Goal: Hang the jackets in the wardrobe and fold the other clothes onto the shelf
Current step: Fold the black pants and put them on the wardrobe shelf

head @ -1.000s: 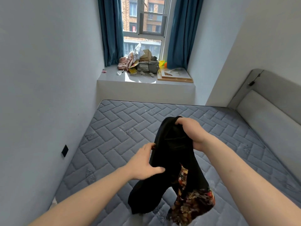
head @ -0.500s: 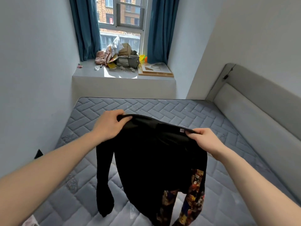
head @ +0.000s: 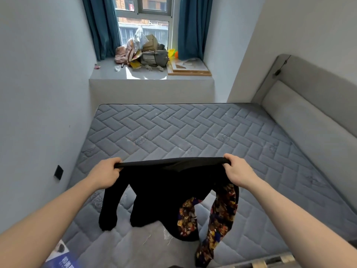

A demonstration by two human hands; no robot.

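The left hand point(head: 105, 174) and right hand point(head: 239, 173) each pinch a shoulder of the black top point(head: 166, 190) over the mattress point(head: 193, 132); it looks light and limp, best held there.

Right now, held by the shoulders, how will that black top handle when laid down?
Likely floppy: the black top sags between the left hand and right hand, sleeves dangling. Probably light, since a pinch holds it. It may bunch on the mattress.
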